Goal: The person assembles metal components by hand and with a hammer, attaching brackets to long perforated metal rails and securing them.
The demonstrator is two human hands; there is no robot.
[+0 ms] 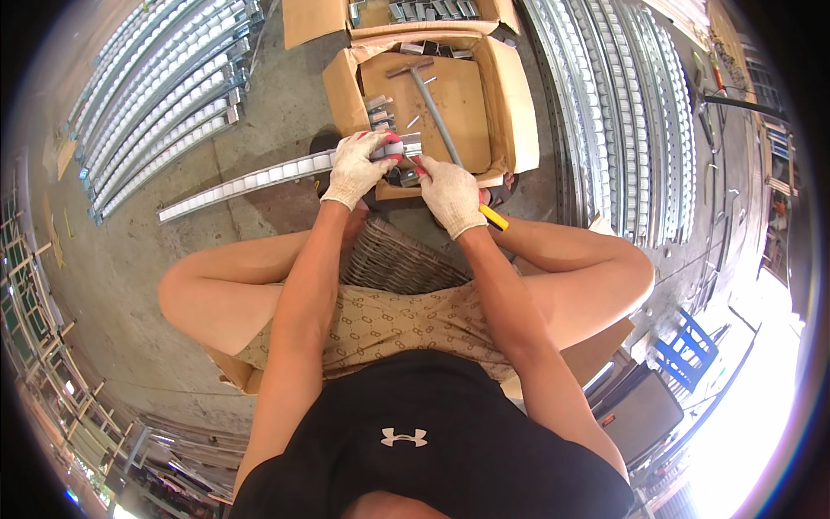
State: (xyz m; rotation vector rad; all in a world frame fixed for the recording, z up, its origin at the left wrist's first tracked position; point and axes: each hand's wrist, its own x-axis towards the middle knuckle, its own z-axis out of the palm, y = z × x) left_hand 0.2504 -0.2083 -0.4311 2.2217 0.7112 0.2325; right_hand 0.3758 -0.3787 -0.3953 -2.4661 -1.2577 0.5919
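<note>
My left hand, in a white knit glove with red fingertips, is closed round the right end of a long rail with white rollers. A shiny metal bracket sits at that rail end. My right hand, gloved alike, is closed on a hammer; its yellow and black grip shows below the palm, and its rusty head lies over the box. The right thumb and forefinger are at the bracket; whether they pinch it is hidden. Beneath is an open cardboard box with several metal brackets and small pins.
A second box with metal pieces stands beyond. Stacks of roller rails lie at the left and right. A woven stool or basket is between my legs. A blue plastic crate stands at the lower right.
</note>
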